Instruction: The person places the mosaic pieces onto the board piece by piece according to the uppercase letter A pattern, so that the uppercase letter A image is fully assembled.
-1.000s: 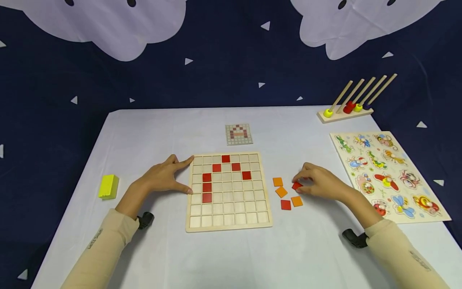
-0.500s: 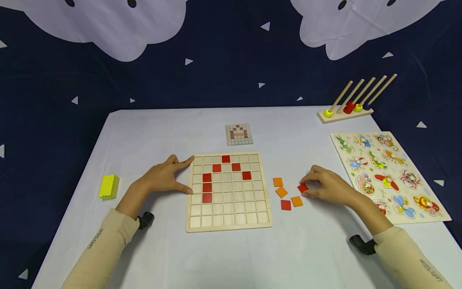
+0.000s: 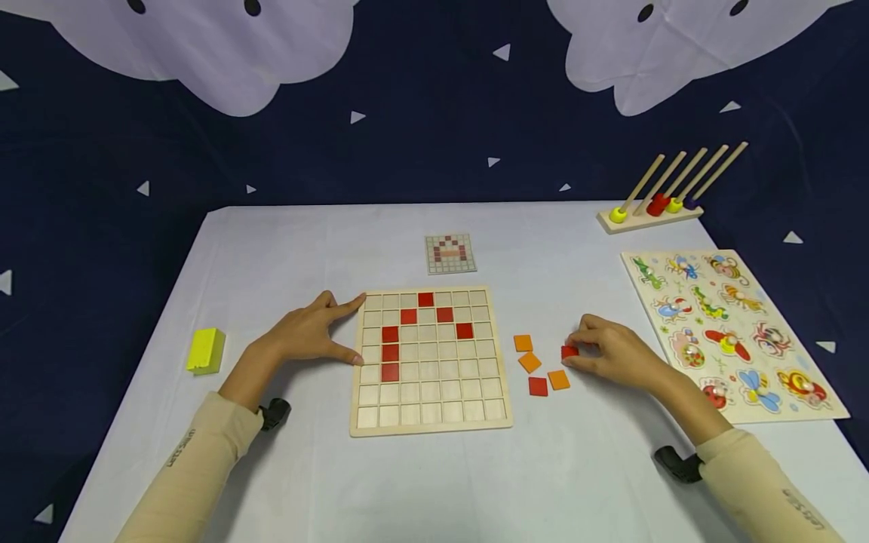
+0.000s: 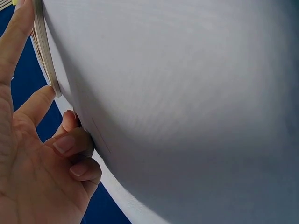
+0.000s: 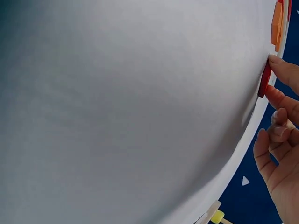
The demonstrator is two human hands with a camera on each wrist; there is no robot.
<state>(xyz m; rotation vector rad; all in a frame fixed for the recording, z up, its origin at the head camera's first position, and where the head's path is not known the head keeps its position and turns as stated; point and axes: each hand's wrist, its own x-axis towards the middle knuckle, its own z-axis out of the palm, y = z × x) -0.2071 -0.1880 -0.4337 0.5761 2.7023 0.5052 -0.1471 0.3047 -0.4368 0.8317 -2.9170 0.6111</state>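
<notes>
A wooden grid board lies on the white table with several red tiles set in its squares. My left hand touches the board's left edge with spread index finger and thumb; its other fingers are bent in the left wrist view. At right, my right hand pinches a red square tile between thumb and index finger. In the right wrist view this tile stands edge-on, close over the table. Between hand and board lie another red tile and orange tiles, one of them nearest the hand.
Behind the board lies a small pattern card. A yellow block sits at the left. An insect puzzle board reaches the table's right edge, and a pegged bead stand is at the back right. A dark cloth hangs behind.
My right hand has moved a little to the right with the red tile, away from the loose tiles, and the tile has turned in its fingers. The left hand stays at the board's edge.
</notes>
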